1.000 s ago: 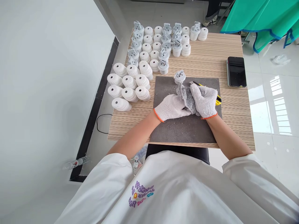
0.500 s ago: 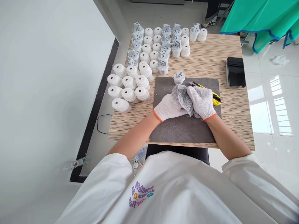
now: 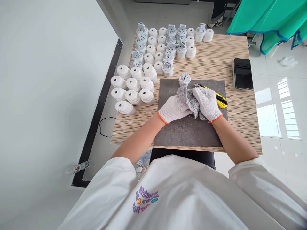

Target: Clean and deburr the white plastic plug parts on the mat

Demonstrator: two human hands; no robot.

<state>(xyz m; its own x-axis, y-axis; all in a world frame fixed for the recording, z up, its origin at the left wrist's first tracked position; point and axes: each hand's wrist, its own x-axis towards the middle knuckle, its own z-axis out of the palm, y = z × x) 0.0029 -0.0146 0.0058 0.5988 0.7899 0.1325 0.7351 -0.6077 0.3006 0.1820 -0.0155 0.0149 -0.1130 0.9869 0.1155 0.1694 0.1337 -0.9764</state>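
Both hands wear white knitted gloves with orange cuffs and meet over a dark grey mat [image 3: 187,135]. My left hand [image 3: 176,108] is closed on a grey cloth [image 3: 193,103] from the left. On the other side, my right hand [image 3: 208,103] grips the same cloth, thumb on top. Whether the cloth wraps something is hidden. Just beyond the hands, at the mat's far edge, stands a white round fitting with a grey pronged top [image 3: 184,79]. A yellow utility knife [image 3: 222,101], its blade out, lies partly behind my right hand.
Rows of white ribbed caps [image 3: 146,95] and more grey-topped fittings [image 3: 167,67] fill the left and back of the wood-grain table [image 3: 216,60]. A black-screened device [image 3: 242,74] lies at the right edge. Green cloth [image 3: 275,22] hangs beyond, near a person's shoe [image 3: 215,24].
The grey cloth is folded a little differently between the hands, and the fingers have shifted slightly on it. The table items stay in place.
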